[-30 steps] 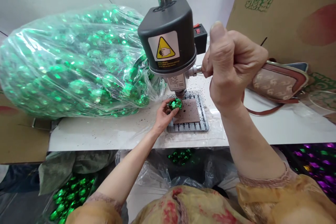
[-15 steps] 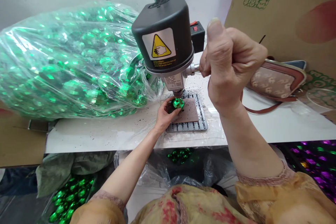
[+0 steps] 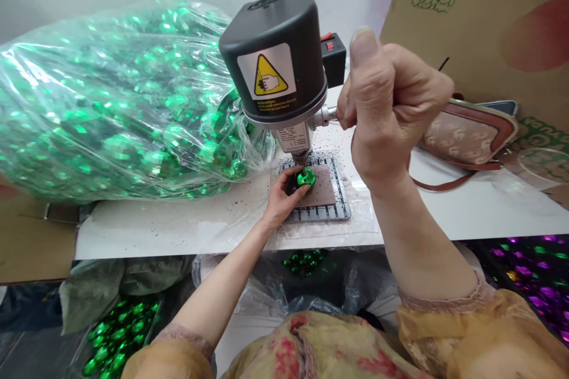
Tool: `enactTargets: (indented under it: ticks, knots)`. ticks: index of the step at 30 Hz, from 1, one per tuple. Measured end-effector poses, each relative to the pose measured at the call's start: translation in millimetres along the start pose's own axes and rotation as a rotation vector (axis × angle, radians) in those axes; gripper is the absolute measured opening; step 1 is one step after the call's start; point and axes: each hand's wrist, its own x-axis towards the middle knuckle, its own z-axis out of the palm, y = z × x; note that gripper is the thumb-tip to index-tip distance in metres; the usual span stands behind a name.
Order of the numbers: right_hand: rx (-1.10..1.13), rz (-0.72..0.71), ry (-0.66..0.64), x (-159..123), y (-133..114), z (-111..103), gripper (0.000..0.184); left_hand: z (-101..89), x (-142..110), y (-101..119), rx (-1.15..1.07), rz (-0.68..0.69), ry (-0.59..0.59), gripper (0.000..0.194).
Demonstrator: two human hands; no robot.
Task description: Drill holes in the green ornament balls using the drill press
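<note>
Two hands: the left hand (image 3: 284, 195) holds one green ball (image 3: 306, 179); the right hand (image 3: 391, 112) grips one handle (image 3: 331, 115).

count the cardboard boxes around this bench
2 in view: the left box at the picture's left edge, partly covered by the clear bag of green balls, and the right box, upright behind the handbag. Others may be hidden.

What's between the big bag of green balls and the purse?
The black machine, the right hand on its handle, and the left hand holding a green ball. The head view shows it.
</note>
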Motion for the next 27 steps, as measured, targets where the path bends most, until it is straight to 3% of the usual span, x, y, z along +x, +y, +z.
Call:
enactTargets:
  ticks: [4, 27]
  knots:
    - [0.015, -0.016, 0.017, 1, 0, 0, 0.051, 3.2, -2, -4, 0.036, -0.019, 0.002, 0.062]
    - [0.031, -0.147, 0.134, -29, 18, -6, 0.055, 7.3, -5, 0, -0.007, -0.016, -0.004, 0.058]
